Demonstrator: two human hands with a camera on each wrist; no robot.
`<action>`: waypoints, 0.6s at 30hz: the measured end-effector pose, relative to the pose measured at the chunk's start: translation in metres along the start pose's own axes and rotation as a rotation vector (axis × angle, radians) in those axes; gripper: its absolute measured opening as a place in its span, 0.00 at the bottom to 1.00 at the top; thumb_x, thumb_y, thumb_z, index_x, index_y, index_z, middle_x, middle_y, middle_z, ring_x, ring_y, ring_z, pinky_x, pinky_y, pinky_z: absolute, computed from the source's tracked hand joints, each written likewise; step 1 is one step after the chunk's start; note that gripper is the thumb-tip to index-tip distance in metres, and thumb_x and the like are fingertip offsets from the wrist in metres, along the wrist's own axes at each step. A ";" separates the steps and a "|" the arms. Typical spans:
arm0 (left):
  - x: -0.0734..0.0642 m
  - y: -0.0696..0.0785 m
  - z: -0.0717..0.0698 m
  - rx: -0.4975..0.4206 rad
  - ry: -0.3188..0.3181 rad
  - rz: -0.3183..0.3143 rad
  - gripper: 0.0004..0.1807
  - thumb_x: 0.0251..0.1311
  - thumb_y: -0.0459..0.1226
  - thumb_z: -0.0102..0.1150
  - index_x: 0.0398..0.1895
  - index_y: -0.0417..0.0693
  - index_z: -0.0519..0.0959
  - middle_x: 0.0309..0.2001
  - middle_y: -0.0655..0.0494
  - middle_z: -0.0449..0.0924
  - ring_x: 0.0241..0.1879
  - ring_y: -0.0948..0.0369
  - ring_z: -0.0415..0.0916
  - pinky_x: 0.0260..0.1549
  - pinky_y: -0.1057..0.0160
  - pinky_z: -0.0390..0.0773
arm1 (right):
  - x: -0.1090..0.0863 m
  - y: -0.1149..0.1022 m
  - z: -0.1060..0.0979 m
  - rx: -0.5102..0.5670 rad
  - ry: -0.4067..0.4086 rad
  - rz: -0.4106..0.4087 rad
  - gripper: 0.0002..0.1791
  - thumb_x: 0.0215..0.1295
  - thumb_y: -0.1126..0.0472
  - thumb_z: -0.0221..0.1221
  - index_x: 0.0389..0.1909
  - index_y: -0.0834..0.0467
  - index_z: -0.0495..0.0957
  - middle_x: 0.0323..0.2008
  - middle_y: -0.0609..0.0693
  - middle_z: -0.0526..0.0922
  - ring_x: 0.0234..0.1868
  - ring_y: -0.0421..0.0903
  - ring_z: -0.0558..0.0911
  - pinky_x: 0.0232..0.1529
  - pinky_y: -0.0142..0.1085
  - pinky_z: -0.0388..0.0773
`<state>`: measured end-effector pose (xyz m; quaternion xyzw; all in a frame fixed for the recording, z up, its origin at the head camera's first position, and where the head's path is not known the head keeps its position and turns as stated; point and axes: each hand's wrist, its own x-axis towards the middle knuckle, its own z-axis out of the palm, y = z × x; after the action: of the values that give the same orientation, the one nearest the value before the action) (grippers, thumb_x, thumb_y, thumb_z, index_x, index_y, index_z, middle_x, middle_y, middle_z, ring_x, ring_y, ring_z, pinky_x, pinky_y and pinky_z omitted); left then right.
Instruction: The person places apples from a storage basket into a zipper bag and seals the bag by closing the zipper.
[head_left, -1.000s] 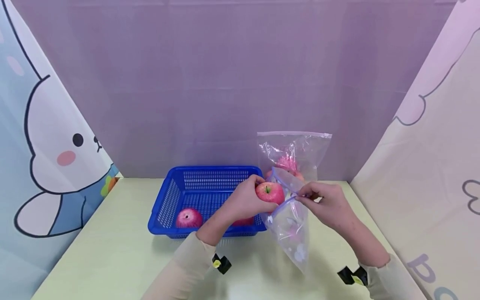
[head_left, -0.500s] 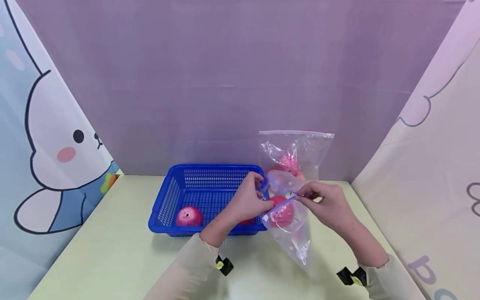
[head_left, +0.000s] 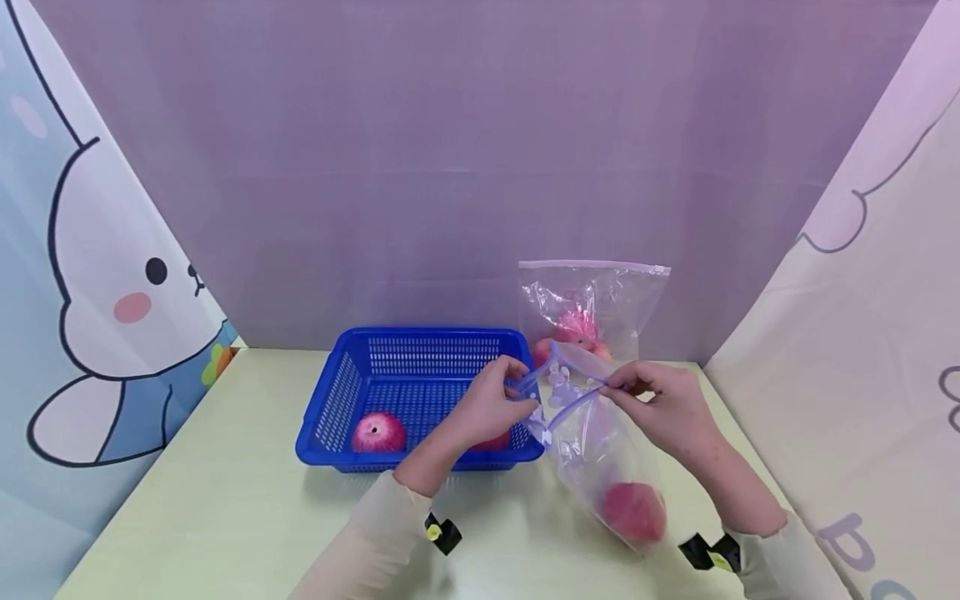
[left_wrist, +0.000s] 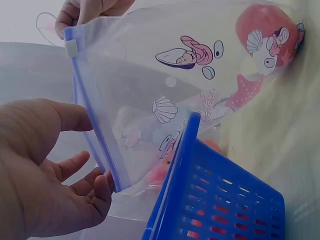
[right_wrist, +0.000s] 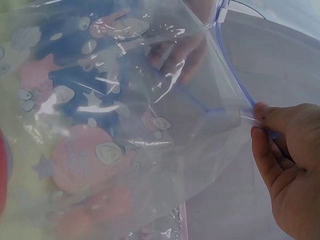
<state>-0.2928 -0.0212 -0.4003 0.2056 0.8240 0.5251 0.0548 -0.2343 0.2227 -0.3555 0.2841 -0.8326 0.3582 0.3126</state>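
Observation:
A clear zip bag [head_left: 592,442] with a purple zip edge and cartoon prints hangs with its mouth spread. Down in its bottom corner lies a red apple [head_left: 634,512]. My right hand [head_left: 663,408] pinches the bag's rim between thumb and fingers, as the right wrist view also shows. At the mouth's left side is my left hand [head_left: 487,404], holding no apple, its thumb and fingers spread apart. In the left wrist view its thumb and fingertips are right at the purple zip edge [left_wrist: 97,130], and a white slider [left_wrist: 71,48] sits at one end.
A blue plastic basket [head_left: 315,446] stands left of the bag, with an apple [head_left: 379,432] at its front left and another apple [head_left: 492,442] partly behind my left wrist. Behind the held bag stands a second zip bag [head_left: 596,287] containing several pink-red fruits.
The apple has left my left hand and dropped through the mouth to the bag's bottom, which swung right. My left hand stays by the mouth; the right hand keeps its pinch.

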 end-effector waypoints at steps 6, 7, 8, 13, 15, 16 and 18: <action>0.000 -0.002 -0.010 -0.037 0.003 -0.014 0.20 0.60 0.37 0.65 0.53 0.42 0.72 0.45 0.48 0.76 0.37 0.56 0.75 0.31 0.62 0.80 | -0.001 0.003 -0.002 0.019 0.007 0.003 0.14 0.41 0.77 0.73 0.26 0.57 0.84 0.22 0.43 0.84 0.23 0.36 0.82 0.25 0.23 0.77; 0.000 -0.003 -0.013 -0.045 0.002 -0.020 0.19 0.61 0.38 0.64 0.52 0.42 0.72 0.45 0.49 0.76 0.36 0.54 0.76 0.29 0.60 0.80 | -0.001 0.003 -0.002 0.025 0.007 0.003 0.15 0.41 0.78 0.73 0.26 0.57 0.83 0.22 0.43 0.84 0.23 0.35 0.82 0.25 0.24 0.77; 0.000 -0.003 -0.016 -0.053 -0.002 -0.029 0.18 0.62 0.38 0.63 0.52 0.42 0.73 0.44 0.49 0.76 0.36 0.52 0.77 0.28 0.58 0.81 | -0.001 0.003 -0.002 0.028 0.008 0.002 0.15 0.41 0.78 0.73 0.26 0.58 0.83 0.22 0.44 0.84 0.23 0.35 0.82 0.25 0.24 0.77; 0.002 -0.010 -0.037 0.004 -0.067 -0.036 0.12 0.65 0.41 0.60 0.48 0.46 0.76 0.43 0.54 0.76 0.40 0.52 0.76 0.34 0.57 0.80 | -0.001 0.004 -0.002 0.027 0.022 -0.010 0.16 0.41 0.78 0.73 0.28 0.58 0.82 0.22 0.44 0.84 0.23 0.36 0.82 0.26 0.25 0.78; 0.002 -0.014 -0.047 0.056 -0.109 -0.019 0.10 0.66 0.42 0.59 0.45 0.47 0.77 0.42 0.56 0.77 0.42 0.55 0.74 0.40 0.60 0.78 | 0.000 0.004 -0.002 0.032 0.031 -0.013 0.16 0.41 0.78 0.73 0.28 0.57 0.82 0.22 0.44 0.84 0.23 0.37 0.82 0.25 0.25 0.78; 0.002 -0.015 -0.052 0.074 -0.133 -0.011 0.10 0.66 0.42 0.59 0.45 0.47 0.78 0.41 0.56 0.77 0.42 0.55 0.74 0.42 0.59 0.78 | 0.000 0.004 -0.002 0.032 0.037 -0.015 0.16 0.41 0.78 0.73 0.28 0.57 0.83 0.22 0.43 0.84 0.22 0.37 0.82 0.25 0.24 0.77; 0.001 -0.018 -0.062 0.117 -0.171 -0.018 0.09 0.66 0.42 0.58 0.44 0.49 0.78 0.41 0.56 0.78 0.42 0.55 0.74 0.44 0.57 0.77 | 0.001 0.005 -0.002 0.032 0.044 -0.026 0.17 0.40 0.79 0.73 0.28 0.57 0.83 0.22 0.44 0.84 0.22 0.37 0.82 0.25 0.24 0.77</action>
<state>-0.3181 -0.0796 -0.3884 0.2451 0.8474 0.4560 0.1177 -0.2374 0.2267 -0.3558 0.2917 -0.8160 0.3736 0.3310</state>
